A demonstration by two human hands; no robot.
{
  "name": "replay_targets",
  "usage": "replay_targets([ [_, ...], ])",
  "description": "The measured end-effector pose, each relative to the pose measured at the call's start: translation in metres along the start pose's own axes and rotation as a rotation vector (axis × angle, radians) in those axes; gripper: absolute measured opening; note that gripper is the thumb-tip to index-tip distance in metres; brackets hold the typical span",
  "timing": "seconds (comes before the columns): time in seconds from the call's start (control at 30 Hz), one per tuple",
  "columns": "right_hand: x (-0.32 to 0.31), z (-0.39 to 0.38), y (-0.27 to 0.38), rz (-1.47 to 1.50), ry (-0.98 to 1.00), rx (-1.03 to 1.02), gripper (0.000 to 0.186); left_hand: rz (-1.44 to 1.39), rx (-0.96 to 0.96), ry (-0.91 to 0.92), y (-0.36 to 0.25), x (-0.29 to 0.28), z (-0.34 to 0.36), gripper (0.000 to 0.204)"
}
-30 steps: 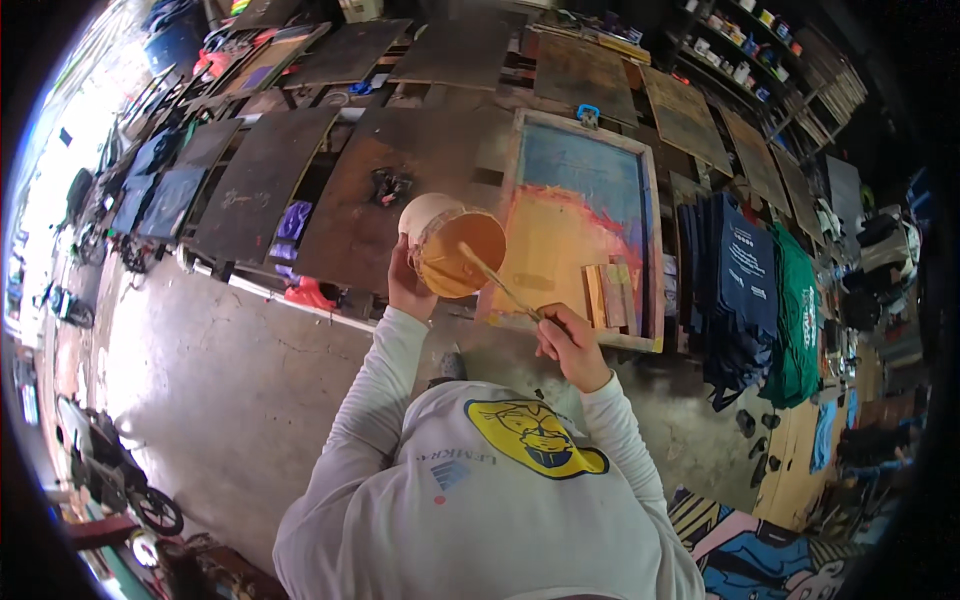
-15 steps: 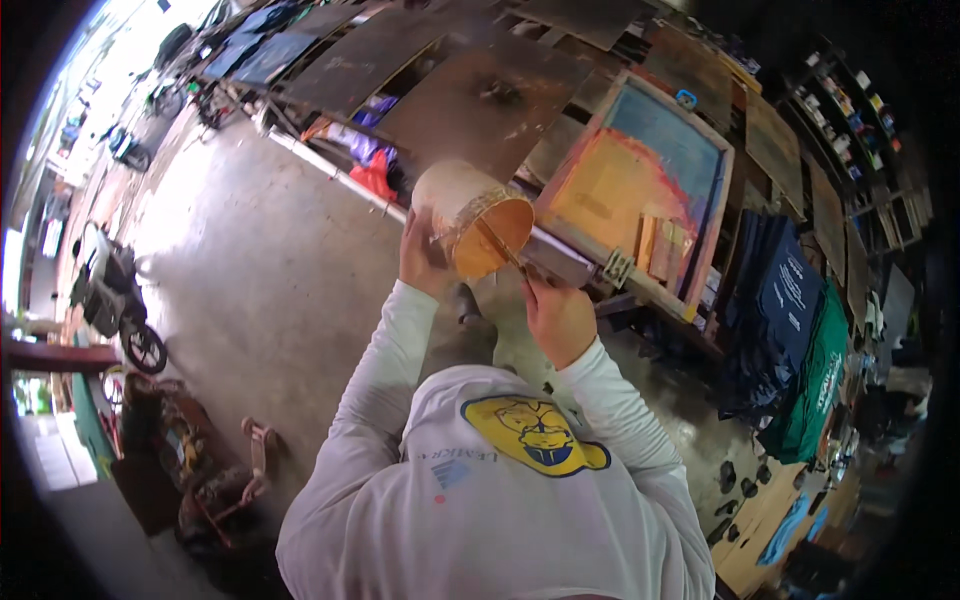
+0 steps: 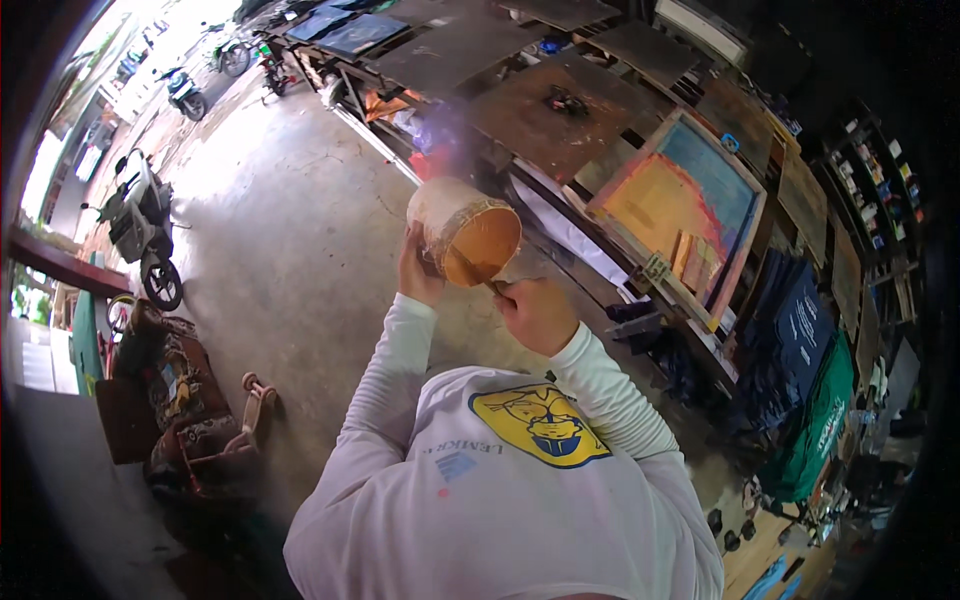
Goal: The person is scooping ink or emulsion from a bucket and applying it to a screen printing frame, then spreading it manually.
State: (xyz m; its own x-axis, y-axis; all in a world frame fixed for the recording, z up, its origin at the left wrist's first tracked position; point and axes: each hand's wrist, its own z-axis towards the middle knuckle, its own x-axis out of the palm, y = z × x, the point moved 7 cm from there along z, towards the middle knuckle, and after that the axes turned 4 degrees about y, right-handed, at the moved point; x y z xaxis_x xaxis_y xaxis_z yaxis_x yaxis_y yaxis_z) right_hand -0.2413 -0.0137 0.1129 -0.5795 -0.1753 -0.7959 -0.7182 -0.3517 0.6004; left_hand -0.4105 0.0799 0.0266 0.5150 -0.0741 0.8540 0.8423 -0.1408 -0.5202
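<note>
A pale, crusted tub (image 3: pixel 435 208) is tipped on its side, its opening toward me, with orange paint coating the inside. My left hand (image 3: pixel 420 265) is wrapped round the tub's left side. My right hand (image 3: pixel 535 315) grips a thin stick (image 3: pixel 485 275) that reaches into the tub; much of the stick is hidden. Beyond the tub, to the right, a wooden-framed printing screen (image 3: pixel 750 205) lies on the racks, smeared orange, red and blue, with wooden-handled squeegees (image 3: pixel 692 262) on it.
Rows of dark boards (image 3: pixel 450 60) run along the back. Dark blue garments (image 3: pixel 785 310) and green ones (image 3: pixel 815 430) hang at the right, near a shelf of containers (image 3: pixel 860 180). A scooter (image 3: pixel 140 220) and worn furniture (image 3: pixel 175 400) stand at the left on concrete floor (image 3: pixel 290 260).
My view has turned leftward, so the racks and screen sit farther right and more floor shows. My right hand has moved closer to the tub, with the stick deeper inside.
</note>
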Motion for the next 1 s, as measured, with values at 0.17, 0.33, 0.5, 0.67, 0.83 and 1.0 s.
replay_targets([
  [0.17, 0.014, 0.017, 0.046, 0.384, -0.007, -0.013, 0.02, -0.083, 0.073, 0.001, -0.061, -0.015, -0.037, 0.054],
  [0.33, 0.037, 0.026, 0.098, 0.267, -0.113, 0.002, 0.02, -0.104, 0.125, -0.009, -0.122, -0.066, -0.073, 0.055],
  [0.5, 0.097, 0.03, 0.18, 0.055, -0.066, -0.146, 0.026, -0.021, 0.224, -0.16, -0.181, -0.133, -0.119, 0.054],
  [0.67, 0.16, 0.034, 0.234, 0.122, 0.135, -0.179, 0.028, -0.146, 0.24, -0.236, -0.232, -0.165, -0.171, 0.032],
  [0.83, 0.203, 0.039, 0.255, 0.558, 0.257, -0.191, 0.028, -0.043, 0.268, -0.295, -0.264, -0.173, -0.217, 0.047],
  [1.0, 0.214, 0.042, 0.223, 1.104, 0.49, 0.276, 0.03, -0.062, 0.353, -0.269, -0.276, -0.17, -0.217, 0.054],
])
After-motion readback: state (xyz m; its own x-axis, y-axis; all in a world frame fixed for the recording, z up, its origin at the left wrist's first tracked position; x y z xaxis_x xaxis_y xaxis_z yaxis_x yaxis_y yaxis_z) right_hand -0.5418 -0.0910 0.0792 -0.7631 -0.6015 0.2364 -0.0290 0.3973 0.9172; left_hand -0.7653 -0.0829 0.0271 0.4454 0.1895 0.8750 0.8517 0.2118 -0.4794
